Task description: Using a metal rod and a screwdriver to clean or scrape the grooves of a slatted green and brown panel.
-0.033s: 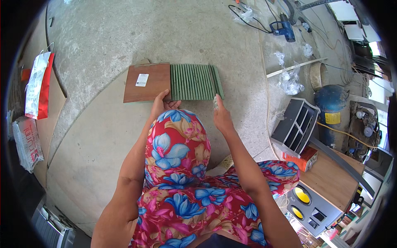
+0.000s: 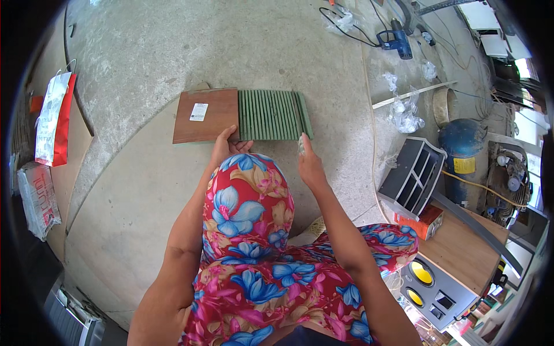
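Observation:
A flat brown panel (image 2: 187,124) with a white label lies beside a green slatted panel (image 2: 269,115), the two meeting edge to edge above my raised knee. My left hand (image 2: 227,141) grips the near edge at the seam, thumb on the brown panel and fingers curled underneath. At the near right corner of the green slats, my right hand (image 2: 310,159) has its fingers drawn together, touching or almost touching the end slat. Something small and pale (image 2: 301,145) shows at the inner side of these fingers; its kind is unclear.
On the right are a blue heat gun (image 2: 397,41) with its cord, clear plastic wrapping (image 2: 405,115), a blue tank (image 2: 461,138), a dark slotted box (image 2: 412,176) and a speaker cabinet (image 2: 444,291) with yellow cones. A red-and-white paper bag (image 2: 60,124) stands at the left.

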The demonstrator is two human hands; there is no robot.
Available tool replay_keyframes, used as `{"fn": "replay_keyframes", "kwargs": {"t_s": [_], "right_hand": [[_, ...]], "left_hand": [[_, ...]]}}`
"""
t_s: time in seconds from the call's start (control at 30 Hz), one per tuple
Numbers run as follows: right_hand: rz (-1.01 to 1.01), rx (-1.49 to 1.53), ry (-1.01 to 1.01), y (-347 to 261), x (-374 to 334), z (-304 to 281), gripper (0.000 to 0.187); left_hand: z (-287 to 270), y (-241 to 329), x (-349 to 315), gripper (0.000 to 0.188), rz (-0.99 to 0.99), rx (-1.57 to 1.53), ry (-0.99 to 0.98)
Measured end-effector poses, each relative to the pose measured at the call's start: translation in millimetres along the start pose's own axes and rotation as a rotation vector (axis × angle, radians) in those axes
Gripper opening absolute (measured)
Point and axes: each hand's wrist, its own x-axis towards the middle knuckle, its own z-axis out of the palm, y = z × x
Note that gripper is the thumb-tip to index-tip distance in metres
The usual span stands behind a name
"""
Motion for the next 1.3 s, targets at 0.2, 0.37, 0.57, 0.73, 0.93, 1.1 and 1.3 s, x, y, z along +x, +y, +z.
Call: {"fn": "replay_keyframes", "kwargs": {"t_s": [0.2,0.37,0.57,0.73,0.93,1.1,1.3], "right_hand": [[0.121,0.019,-0.124,-6,-98,-16,0.058],[0.045,0.119,-0.001,-17,-101,-35,0.056],[0.095,0.057,-0.047,-11,-85,-27,0.055],[0.067,0.079,-0.029,-8,-82,-30,0.056],[-0.079,-0.013,0.025,10,-53,-18,0.059],[-0.125,-0.031,0.096,11,9,-7,0.057],[-0.009,-0.013,-0.01,9,-40,-10,0.056]], "left_hand": [[-8,12,-8,0.022,0.013,0.012,-0.003],[-5,15,-10,0.023,0.049,0.009,-0.031],[-7,13,-5,0.023,0.019,-0.004,-0.052],[-5,13,-9,0.023,0.014,0.021,-0.034],[-7,11,-5,0.022,0.025,0.013,-0.034],[4,9,-4,0.021,0.024,0.031,-0.017],[-2,10,-11,0.02,0.038,0.033,-0.006]]}}
